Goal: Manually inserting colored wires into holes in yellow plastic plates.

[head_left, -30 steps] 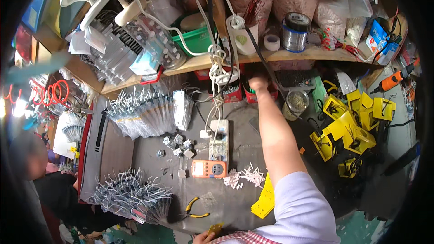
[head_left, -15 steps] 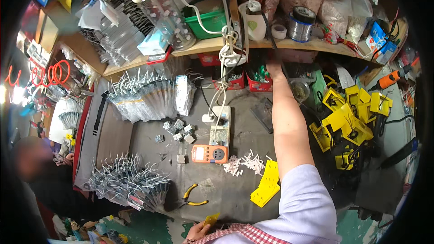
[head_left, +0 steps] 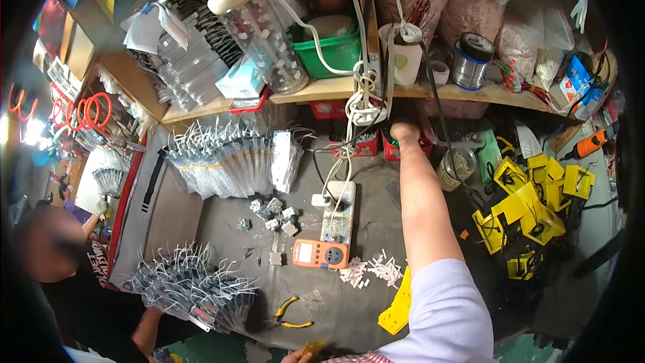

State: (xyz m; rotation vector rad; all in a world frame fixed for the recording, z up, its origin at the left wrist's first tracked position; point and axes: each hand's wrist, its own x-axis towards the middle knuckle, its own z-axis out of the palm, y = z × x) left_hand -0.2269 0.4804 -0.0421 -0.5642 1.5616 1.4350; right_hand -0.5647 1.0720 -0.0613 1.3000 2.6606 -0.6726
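My right hand (head_left: 404, 132) is stretched far forward under the wooden shelf (head_left: 316, 91). It rests at the red bins (head_left: 390, 149) against the back wall, and its fingers are hidden there. Only a sliver of my left hand (head_left: 293, 357) shows at the bottom edge, pinching a small yellow piece (head_left: 313, 347). On the grey bench between them lie an orange meter (head_left: 320, 253) plugged into a white power strip (head_left: 339, 212), and small white parts (head_left: 369, 271).
Yellow-handled pliers (head_left: 290, 314) lie near the front edge. Yellow plastic frames (head_left: 531, 202) pile up at the right. Bagged wired parts (head_left: 222, 154) and loose wired modules (head_left: 195, 289) fill the left, where another person (head_left: 60, 262) works. A jar (head_left: 459, 167) stands beside my arm.
My right arm has reached farther forward, and the hand is now deeper under the shelf at the red bins. My left hand stays at the bottom edge.
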